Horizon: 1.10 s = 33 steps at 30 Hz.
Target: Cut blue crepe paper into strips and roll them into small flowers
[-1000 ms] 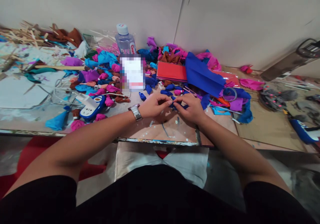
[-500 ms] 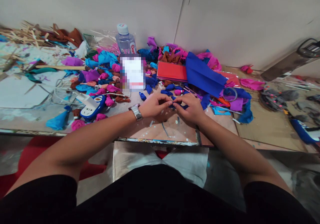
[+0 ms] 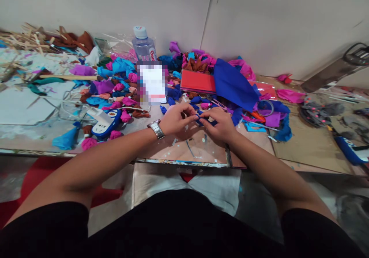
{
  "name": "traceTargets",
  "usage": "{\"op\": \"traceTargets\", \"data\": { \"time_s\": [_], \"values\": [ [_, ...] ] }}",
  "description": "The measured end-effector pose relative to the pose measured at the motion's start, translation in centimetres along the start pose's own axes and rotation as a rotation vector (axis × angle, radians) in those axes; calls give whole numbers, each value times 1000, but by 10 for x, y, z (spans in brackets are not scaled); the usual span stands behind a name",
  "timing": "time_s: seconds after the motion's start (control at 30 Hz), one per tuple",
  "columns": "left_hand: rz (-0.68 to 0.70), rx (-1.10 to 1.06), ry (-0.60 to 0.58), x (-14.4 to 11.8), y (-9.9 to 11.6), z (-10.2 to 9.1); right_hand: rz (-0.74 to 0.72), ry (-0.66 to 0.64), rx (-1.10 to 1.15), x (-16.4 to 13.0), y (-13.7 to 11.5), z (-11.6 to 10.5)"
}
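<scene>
Mostly hidden, small crumpled blue piece (image 3: pixel 198 116)

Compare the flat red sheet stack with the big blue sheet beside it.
The red sheet stack lies flat and squared as a neat rectangle; the big blue sheet is rumpled and angled, one corner raised. The red one is narrower; the blue one spreads wider and covers other scraps. The blue sheet overlaps the red stack's right end. Both lie near the wall, beyond the hands.
</scene>
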State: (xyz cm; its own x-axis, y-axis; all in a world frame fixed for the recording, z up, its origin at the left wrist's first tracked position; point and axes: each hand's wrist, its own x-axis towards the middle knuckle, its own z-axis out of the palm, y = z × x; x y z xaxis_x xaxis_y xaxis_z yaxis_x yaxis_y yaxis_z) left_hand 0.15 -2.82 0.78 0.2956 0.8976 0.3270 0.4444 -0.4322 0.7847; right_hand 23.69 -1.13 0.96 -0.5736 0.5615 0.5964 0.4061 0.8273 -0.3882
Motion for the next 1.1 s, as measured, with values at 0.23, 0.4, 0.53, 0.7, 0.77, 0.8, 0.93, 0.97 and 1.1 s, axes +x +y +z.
{"op": "traceTargets", "data": {
  "time_s": [0.23,0.4,0.53,0.7,0.77,0.8,0.93,0.97,1.1],
  "values": [
    [47,-8,14,0,-1,-1,25,-9,6,0,0,0],
    [42,-13,55,0,-1,1,54,-3,6,1,0,0],
    [51,-9,33,0,-1,0,44,-13,20,1,1,1],
    [75,-4,18,-1,-1,1,19,-5,14,1,2,1],
    [81,-3,21,-1,0,1,28,-2,9,1,2,1],
    [82,-5,20,-1,0,1,36,1,6,1,2,1],
    [63,-31,4,-2,0,2,45,19,-2,1,2,1],
    [60,-36,2,-2,0,2,43,27,-3,1,2,1],
    [61,-36,-17,-1,-1,2,46,31,1,2,1,0]
  ]
}}
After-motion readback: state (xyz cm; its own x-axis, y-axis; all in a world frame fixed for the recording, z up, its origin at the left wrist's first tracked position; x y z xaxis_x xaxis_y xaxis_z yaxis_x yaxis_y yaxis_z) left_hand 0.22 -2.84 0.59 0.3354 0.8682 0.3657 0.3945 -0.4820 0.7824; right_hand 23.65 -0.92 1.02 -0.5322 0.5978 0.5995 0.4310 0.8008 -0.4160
